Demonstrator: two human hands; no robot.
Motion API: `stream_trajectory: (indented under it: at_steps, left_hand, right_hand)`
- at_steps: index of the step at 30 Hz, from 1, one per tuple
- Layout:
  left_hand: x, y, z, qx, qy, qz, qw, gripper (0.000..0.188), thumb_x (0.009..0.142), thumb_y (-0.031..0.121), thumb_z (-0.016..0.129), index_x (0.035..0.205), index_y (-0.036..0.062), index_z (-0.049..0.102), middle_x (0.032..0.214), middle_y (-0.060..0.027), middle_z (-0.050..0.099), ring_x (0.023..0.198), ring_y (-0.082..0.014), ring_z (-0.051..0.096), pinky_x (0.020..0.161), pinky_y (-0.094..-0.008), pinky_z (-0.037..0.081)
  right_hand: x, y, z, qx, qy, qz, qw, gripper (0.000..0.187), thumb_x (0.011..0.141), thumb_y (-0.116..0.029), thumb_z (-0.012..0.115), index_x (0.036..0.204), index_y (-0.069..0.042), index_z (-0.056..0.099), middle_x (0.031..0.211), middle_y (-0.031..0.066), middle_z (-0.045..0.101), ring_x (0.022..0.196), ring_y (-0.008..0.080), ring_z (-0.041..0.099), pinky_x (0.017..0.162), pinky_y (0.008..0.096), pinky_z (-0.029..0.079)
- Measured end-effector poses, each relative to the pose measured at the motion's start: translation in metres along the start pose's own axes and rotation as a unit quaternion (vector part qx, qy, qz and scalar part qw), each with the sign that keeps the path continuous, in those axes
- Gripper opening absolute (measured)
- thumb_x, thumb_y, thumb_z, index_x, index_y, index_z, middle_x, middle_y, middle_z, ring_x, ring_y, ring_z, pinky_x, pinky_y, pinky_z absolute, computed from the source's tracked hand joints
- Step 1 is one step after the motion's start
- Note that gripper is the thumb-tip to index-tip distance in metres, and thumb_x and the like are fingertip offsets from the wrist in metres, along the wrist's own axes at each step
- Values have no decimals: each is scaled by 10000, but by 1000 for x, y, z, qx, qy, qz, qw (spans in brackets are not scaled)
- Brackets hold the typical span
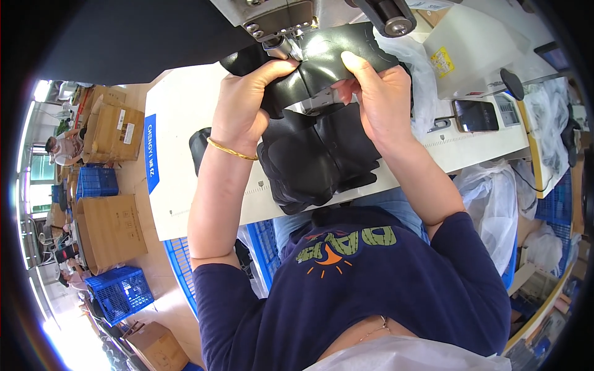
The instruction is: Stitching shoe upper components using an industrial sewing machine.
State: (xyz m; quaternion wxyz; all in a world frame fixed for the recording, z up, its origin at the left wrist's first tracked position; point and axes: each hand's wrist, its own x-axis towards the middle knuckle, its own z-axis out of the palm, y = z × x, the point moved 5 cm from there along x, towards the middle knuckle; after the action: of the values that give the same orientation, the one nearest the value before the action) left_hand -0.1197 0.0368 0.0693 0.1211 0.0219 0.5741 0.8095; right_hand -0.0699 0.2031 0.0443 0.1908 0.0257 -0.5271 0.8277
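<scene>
A shiny black leather-like piece (331, 48) is stretched between my two hands under the head of a sewing machine (281, 28). My left hand (244, 102) pinches its left part, the thumb lying close to the presser foot and needle area. With thumb on top and fingers underneath, my right hand (383, 99) grips its right part. A seam line runs down the piece between the hands. Just below, a stack of similar black pieces (315, 157) lies on the table's near edge, partly over my lap side.
The white machine table (204, 198) has a ruler scale along its front. A phone (475, 115) and small metal snips (440, 125) lie at the right, beside clear plastic sheeting (421, 80). Blue crates (120, 294) and cardboard boxes (111, 229) stand on the floor at left. Other people sit farther off.
</scene>
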Motion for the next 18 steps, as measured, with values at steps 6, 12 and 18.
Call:
stream_trajectory:
  at_steps: [6,12,18]
  left_hand:
    - [1,0,0,-1,-8,23,1000,136,747,-63,676,877,-22,670,872,-80,667,788,-165,640,730,-283,525]
    - [10,-1,-7,-11,-12,-12,1000,105,761,-59,657,864,-70,673,865,-116,663,790,-190,643,720,-291,532]
    - [8,-2,-8,-21,2,-28,999,105,759,-45,670,862,-62,668,859,-111,665,775,-181,645,717,-284,531]
  right_hand:
    - [1,0,0,2,11,5,1000,178,877,-124,571,828,27,652,646,104,653,490,87,550,462,214,426]
    - [3,-3,0,-28,2,14,1000,183,872,-130,570,834,27,654,657,108,658,496,86,553,466,212,425]
    - [4,-3,-1,-45,-20,18,999,202,871,-152,578,805,22,659,662,108,662,505,87,558,469,210,416]
